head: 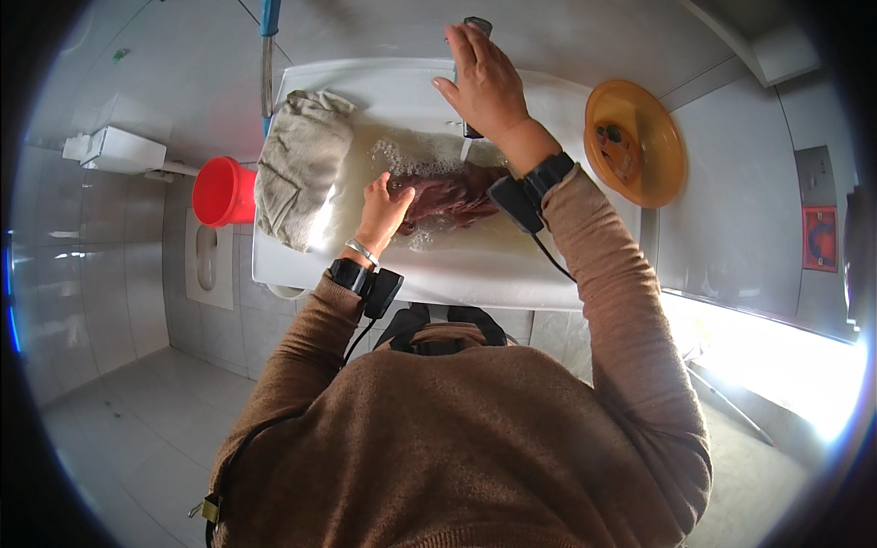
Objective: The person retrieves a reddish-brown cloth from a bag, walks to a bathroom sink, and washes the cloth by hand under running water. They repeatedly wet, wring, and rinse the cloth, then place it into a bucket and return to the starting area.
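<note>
In a white washbasin (425, 277) of cloudy water lies a dark red wet cloth (445, 195), with foam around it. My left hand (385, 214) is at the cloth's left end, thumb and fingers apart; whether it touches the fabric is unclear. Water runs from the spout of a tap (470, 130) beside the cloth. My right hand (486, 85) is raised over the tap, its fingers stretched out by the dark tap handle (479, 26) and its thumb apart. It hides part of the tap, and I cannot tell whether it touches the handle.
A grey-beige towel (301, 164) drapes over the basin's left side, near a red bucket (223, 192). An orange plastic bowl (668, 147) stands tilted at the right rim. A hose (267, 75) hangs at the back left. A squat toilet (207, 257) is in the floor at left.
</note>
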`<action>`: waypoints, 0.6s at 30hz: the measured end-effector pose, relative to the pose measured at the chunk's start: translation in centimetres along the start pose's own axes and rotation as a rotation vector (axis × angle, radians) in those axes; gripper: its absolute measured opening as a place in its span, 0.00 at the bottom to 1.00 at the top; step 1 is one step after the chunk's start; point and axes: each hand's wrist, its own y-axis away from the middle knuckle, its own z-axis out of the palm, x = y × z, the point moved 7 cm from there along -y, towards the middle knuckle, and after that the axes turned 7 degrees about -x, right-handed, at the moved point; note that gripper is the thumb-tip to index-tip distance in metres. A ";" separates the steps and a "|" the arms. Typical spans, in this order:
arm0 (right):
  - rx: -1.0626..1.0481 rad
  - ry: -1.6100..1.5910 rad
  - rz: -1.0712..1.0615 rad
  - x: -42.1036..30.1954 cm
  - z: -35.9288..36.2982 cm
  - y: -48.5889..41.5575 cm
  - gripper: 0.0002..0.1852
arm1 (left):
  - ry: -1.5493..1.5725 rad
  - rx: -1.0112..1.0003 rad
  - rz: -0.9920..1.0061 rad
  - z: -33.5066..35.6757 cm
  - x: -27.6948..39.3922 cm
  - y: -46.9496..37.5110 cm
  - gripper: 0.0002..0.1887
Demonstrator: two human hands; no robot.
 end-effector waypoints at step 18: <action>-0.654 -0.764 0.945 1.8 16.2 20.8 0.31 | 1.139 -0.580 -0.373 11.5 0.1 -2.2 0.51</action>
